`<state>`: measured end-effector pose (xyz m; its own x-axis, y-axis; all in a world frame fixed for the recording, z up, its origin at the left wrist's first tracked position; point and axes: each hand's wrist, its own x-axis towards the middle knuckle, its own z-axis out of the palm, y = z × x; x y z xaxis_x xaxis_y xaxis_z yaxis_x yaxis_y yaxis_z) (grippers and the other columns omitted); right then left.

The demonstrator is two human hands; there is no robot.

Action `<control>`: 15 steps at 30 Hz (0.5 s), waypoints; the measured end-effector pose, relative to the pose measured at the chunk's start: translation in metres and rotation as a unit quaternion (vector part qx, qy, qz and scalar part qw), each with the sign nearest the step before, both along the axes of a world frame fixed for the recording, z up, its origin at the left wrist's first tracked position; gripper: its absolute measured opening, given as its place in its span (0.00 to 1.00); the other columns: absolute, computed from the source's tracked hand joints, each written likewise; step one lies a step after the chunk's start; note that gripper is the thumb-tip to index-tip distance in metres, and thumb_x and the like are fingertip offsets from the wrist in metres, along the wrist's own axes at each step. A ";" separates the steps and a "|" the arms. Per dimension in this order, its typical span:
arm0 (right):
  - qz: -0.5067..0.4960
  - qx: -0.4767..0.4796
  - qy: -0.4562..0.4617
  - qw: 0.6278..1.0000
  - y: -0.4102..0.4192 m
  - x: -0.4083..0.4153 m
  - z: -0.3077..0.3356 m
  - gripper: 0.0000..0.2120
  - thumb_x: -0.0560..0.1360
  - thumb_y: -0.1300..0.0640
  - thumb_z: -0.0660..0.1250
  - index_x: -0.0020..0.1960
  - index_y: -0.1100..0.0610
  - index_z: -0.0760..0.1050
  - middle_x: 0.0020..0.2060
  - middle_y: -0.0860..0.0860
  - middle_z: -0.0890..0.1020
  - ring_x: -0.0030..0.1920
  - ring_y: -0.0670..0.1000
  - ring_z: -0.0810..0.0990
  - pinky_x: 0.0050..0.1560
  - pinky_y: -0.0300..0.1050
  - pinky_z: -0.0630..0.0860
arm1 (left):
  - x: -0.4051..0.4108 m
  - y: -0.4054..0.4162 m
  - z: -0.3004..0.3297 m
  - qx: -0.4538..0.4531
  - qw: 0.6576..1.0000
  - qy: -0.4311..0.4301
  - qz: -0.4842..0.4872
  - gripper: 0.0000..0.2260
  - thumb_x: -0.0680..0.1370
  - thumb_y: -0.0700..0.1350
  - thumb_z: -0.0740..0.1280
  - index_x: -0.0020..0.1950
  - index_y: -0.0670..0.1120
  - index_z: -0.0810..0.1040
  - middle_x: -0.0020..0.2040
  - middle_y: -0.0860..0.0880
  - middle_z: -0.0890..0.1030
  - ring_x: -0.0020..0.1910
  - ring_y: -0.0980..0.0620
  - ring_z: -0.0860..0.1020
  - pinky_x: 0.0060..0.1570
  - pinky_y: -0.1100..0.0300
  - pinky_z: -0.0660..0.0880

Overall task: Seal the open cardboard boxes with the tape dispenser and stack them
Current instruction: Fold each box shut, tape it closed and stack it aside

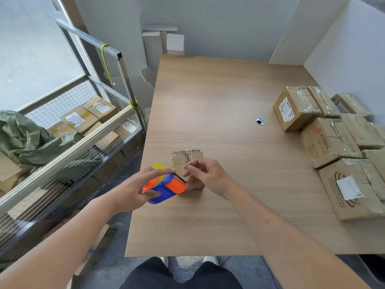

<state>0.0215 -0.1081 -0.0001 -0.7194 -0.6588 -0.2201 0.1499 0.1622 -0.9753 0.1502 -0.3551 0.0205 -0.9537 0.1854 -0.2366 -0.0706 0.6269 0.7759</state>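
left hand (133, 189) grips tape dispenser (166, 187) | right hand (205, 176) pinches at small box (187, 158)

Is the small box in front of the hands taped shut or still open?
Taped shut on top: the small box shows clear tape across its closed flaps. Its near side is hidden by the tape dispenser and right hand.

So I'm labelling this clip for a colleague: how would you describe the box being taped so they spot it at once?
Start at the wooden table and look to its near left part, away from the group of boxes on the right. The small cardboard box stands alone there, between the left hand gripping the orange-and-blue tape dispenser and the right hand. It is far smaller than the others.
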 end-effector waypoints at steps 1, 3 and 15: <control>0.001 0.002 0.002 1.000 0.002 -0.002 0.001 0.06 0.80 0.60 0.71 0.56 0.60 0.81 0.45 0.59 0.86 0.41 0.57 0.86 0.45 0.47 0.83 | -0.001 0.000 0.000 0.006 1.000 0.001 0.003 0.33 0.81 0.39 0.70 0.76 0.71 0.64 0.67 0.60 0.73 0.66 0.54 0.73 0.65 0.46 0.72; -0.001 0.021 0.027 0.999 0.003 -0.004 0.002 0.10 0.76 0.58 0.75 0.57 0.56 0.81 0.44 0.58 0.85 0.41 0.58 0.87 0.45 0.47 0.82 | -0.003 0.002 0.002 0.014 1.000 0.007 0.003 0.33 0.81 0.39 0.70 0.76 0.70 0.65 0.67 0.64 0.72 0.67 0.58 0.72 0.65 0.52 0.71; -0.016 0.059 0.063 0.996 0.000 -0.011 0.002 0.07 0.71 0.52 0.80 0.47 0.52 0.86 0.41 0.59 0.83 0.39 0.51 0.78 0.46 0.57 0.81 | -0.016 0.009 0.008 -0.027 0.999 -0.011 -0.039 0.33 0.81 0.42 0.69 0.76 0.73 0.62 0.63 0.59 0.73 0.59 0.48 0.75 0.60 0.42 0.74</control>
